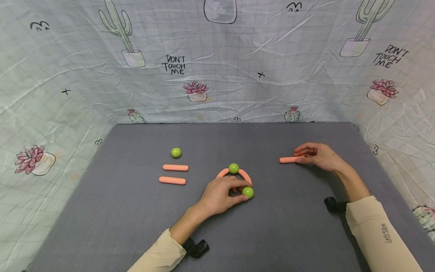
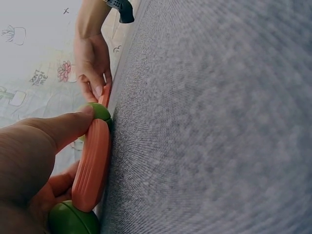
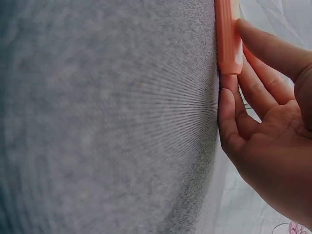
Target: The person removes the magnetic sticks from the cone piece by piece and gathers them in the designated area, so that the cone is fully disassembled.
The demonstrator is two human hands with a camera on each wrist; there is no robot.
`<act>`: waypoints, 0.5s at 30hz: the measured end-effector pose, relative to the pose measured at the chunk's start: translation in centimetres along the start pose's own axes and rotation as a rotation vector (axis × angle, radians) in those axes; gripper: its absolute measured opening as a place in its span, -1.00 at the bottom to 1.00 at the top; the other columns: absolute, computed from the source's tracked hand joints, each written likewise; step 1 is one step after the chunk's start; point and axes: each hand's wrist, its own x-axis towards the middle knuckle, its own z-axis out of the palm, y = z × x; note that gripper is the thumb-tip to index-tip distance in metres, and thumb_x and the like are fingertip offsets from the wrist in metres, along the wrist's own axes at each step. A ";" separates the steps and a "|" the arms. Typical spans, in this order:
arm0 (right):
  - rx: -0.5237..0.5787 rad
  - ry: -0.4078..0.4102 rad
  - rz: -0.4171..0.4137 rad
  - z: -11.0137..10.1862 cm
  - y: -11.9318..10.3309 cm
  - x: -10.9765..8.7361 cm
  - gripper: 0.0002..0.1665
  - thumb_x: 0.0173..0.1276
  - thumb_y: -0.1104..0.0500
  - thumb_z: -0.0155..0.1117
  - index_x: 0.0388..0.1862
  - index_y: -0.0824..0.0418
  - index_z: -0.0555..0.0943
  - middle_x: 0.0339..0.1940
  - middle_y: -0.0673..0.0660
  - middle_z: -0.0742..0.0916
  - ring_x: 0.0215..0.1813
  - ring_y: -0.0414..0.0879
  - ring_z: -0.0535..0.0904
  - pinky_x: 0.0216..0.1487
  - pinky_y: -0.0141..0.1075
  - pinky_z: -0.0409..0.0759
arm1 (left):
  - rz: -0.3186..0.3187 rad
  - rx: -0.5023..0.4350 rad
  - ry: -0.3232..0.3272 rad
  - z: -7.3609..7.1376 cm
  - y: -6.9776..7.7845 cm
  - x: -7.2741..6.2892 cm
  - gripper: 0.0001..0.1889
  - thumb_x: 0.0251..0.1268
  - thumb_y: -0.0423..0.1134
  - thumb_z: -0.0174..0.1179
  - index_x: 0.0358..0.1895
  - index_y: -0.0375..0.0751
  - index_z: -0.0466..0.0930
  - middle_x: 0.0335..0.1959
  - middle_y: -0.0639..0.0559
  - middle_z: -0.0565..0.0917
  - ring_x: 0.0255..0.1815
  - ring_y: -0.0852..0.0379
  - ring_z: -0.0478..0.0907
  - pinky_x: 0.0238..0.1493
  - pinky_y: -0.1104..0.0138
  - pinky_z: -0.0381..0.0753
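Note:
Near the middle of the table, my left hand pinches a green ball between thumb and fingers. That ball touches the end of a curved orange piece. Another green ball joins this piece to a second curved orange piece, partly hidden by the hand. In the left wrist view, a grooved orange piece runs between two green balls. Farther right, my right hand holds a straight orange stick by its right end, thumb on the near side. The right wrist view shows the grooved stick against the tabletop.
Left of the ring lie two straight orange sticks, roughly parallel, with a loose green ball behind them. The grey tabletop ends at a patterned cloth at the back and sides.

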 end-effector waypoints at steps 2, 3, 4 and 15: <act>0.025 -0.004 -0.014 -0.1 -0.1 -0.2 -0.42 0.45 0.00 0.43 0.34 0.23 0.60 0.26 0.27 0.75 0.05 -0.46 0.62 0.00 -0.49 0.55 | 0.001 0.000 0.001 0.0 0.0 0.0 -0.63 0.25 -0.01 0.50 0.13 0.22 0.76 -0.21 0.24 0.74 -0.23 0.32 0.64 -0.17 0.49 0.57; 0.035 -0.006 -0.018 -0.1 -0.1 -0.3 -0.41 0.46 0.01 0.43 0.36 0.24 0.58 0.28 0.29 0.73 0.04 -0.50 0.61 -0.01 -0.49 0.56 | 0.001 -0.001 -0.001 0.0 0.0 0.0 -0.63 0.26 -0.01 0.50 0.13 0.23 0.76 -0.21 0.24 0.74 -0.23 0.32 0.64 -0.17 0.49 0.56; 0.044 -0.007 -0.028 -0.1 -0.1 -0.3 -0.40 0.46 0.03 0.42 0.38 0.25 0.57 0.29 0.31 0.72 0.03 -0.53 0.60 -0.01 -0.49 0.58 | 0.002 -0.001 -0.001 0.0 0.0 0.0 -0.63 0.25 -0.01 0.50 0.13 0.22 0.76 -0.21 0.24 0.74 -0.23 0.32 0.64 -0.17 0.49 0.56; 0.052 0.015 0.023 -0.2 -0.8 -0.7 -0.31 0.50 -0.11 0.36 0.46 0.22 0.50 0.37 0.31 0.66 -0.03 -0.58 0.56 0.01 -0.39 0.59 | 0.000 -0.021 -0.071 -0.6 -0.1 0.1 -0.62 0.27 0.00 0.49 0.15 0.25 0.75 -0.16 0.25 0.76 -0.20 0.33 0.62 -0.10 0.43 0.58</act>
